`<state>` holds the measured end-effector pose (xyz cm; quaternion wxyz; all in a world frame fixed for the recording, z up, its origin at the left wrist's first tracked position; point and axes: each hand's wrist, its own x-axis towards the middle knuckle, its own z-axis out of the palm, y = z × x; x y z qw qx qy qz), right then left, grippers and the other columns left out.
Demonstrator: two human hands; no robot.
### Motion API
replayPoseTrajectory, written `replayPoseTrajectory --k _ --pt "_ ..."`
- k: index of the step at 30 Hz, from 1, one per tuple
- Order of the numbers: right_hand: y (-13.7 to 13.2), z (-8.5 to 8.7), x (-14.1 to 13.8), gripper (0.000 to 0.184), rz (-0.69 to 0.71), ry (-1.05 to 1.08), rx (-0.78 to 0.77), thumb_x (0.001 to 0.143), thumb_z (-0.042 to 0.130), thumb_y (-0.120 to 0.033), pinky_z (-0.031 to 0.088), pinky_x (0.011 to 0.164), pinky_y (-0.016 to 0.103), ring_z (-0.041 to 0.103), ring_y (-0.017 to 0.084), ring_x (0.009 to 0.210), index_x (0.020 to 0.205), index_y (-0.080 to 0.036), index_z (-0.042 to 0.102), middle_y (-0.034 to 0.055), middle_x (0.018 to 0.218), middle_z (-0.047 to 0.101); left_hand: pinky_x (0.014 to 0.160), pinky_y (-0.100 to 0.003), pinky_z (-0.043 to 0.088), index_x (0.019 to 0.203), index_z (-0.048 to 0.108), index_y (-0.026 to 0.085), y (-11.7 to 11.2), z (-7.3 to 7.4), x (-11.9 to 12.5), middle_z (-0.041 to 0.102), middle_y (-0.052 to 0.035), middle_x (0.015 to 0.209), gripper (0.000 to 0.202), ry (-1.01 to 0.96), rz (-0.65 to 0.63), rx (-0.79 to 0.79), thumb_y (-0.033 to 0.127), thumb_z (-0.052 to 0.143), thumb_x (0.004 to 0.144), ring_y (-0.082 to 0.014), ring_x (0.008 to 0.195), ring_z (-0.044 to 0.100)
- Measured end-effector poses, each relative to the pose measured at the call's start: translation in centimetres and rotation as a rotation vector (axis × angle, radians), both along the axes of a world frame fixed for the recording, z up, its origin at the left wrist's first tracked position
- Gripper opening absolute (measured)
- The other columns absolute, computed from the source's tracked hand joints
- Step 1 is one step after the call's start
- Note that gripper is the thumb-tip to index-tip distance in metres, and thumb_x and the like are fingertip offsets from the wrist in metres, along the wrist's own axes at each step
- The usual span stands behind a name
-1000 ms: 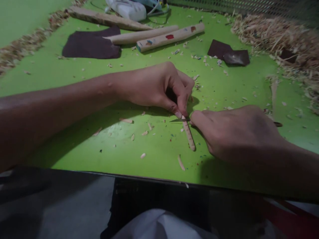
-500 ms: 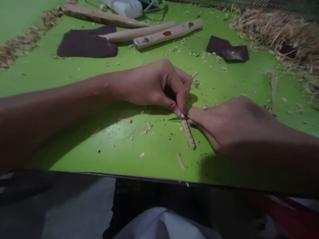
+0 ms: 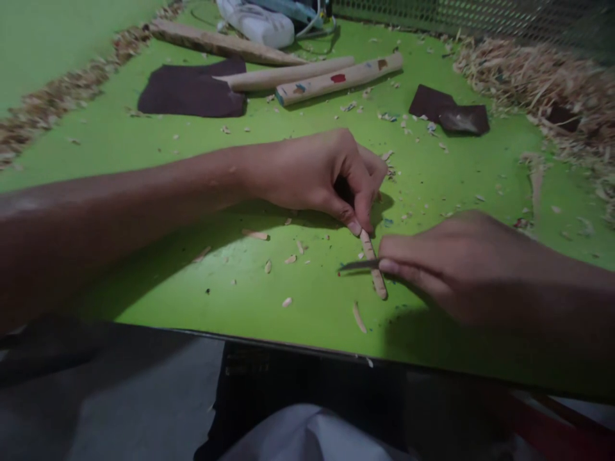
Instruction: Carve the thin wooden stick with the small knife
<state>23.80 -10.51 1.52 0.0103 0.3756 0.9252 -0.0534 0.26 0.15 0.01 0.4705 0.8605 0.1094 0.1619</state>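
Observation:
Thumb and fingertips of my left hand (image 3: 331,176) pinch the far end of a small flat wooden stick (image 3: 378,285), which lies on the green tabletop (image 3: 192,291) and bears short dark cross marks. My right hand (image 3: 446,262) is closed round a knife, its handle hidden in the fingers. The thin dark knife blade (image 3: 359,264) points left and crosses over the stick near its middle. Whether the edge touches the wood I cannot tell. Small wood chips (image 3: 291,259) lie scattered about both hands.
Behind my hands lie a paint-spotted wooden rod (image 3: 341,80), two more wooden pieces and a dark sandpaper sheet (image 3: 187,93). Folded sandpaper (image 3: 449,112) sits farther right. Wood shavings (image 3: 519,77) heap at the back right. A white device (image 3: 262,22) with cables stands behind.
My right hand has drawn the knife toward me along the stick, from near my left fingertips to about its middle. The left hand keeps its pinch. The whole view has shifted slightly.

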Motion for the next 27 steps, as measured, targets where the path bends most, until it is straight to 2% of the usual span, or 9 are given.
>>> replayPoseTrajectory --k 2,4,8,13,18,27 --pt "0.0 0.0 0.5 0.025 0.024 0.11 0.07 0.104 0.047 -0.028 0.02 0.055 0.03 0.039 0.015 0.048 0.084 -0.026 0.063 -0.0044 0.056 0.051 0.074 -0.027 0.056 0.084 0.088 0.022 0.1 -0.1 0.0 0.076 -0.0072 0.087 0.002 0.004 0.009 -0.009 0.024 0.087 0.084 -0.0175 0.082 0.07" --pt "0.2 0.1 0.8 0.027 0.031 0.139 0.208 0.104 0.044 -0.028 0.019 0.054 0.031 0.038 0.015 0.049 0.082 -0.024 0.059 -0.004 0.057 0.048 0.075 -0.027 0.056 0.083 0.088 0.022 0.2 -0.2 0.0 0.076 -0.0073 0.088 0.004 -0.003 0.011 -0.011 0.026 0.087 0.084 -0.0175 0.083 0.071" --pt "0.4 0.1 0.8 0.026 0.127 0.005 0.301 0.1 0.04 -0.017 0.016 0.055 0.033 0.037 0.016 0.053 0.084 -0.023 0.059 -0.0031 0.061 0.047 0.076 -0.028 0.055 0.085 0.089 0.023 0.2 -0.4 0.0 0.076 -0.0075 0.088 0.004 -0.013 0.004 -0.002 0.026 0.087 0.085 -0.0173 0.083 0.07" --pt "-0.1 -0.6 1.0 0.037 0.252 -0.049 0.454 0.105 0.032 -0.01 0.015 0.06 0.037 0.038 0.019 0.059 0.087 -0.022 0.061 -0.0012 0.064 0.044 0.077 -0.028 0.055 0.087 0.09 0.026 0.2 -0.4 -0.1 0.076 -0.0073 0.088 0.004 -0.007 0.0 0.013 0.027 0.086 0.087 -0.018 0.083 0.07" --pt "0.2 -0.3 1.4 0.046 0.287 -0.098 0.456 0.109 0.025 -0.015 0.014 0.06 0.038 0.035 0.018 0.06 0.081 -0.022 0.062 0.0 0.066 0.04 0.075 -0.029 0.054 0.091 0.09 0.026 0.2 -0.2 -0.1 0.076 -0.0084 0.091 0.011 -0.004 -0.019 0.044 0.02 0.081 0.089 -0.0189 0.085 0.069" --pt "0.4 -0.7 1.9 0.051 0.279 -0.084 0.429 0.109 0.022 -0.014 0.015 0.06 0.037 0.042 0.016 0.061 0.082 -0.022 0.064 0.0003 0.065 0.041 0.073 -0.029 0.055 0.089 0.089 0.027 0.1 -0.2 -0.2 0.076 -0.0073 0.092 0.009 0.005 -0.011 0.045 0.02 0.082 0.088 -0.0192 0.087 0.069"
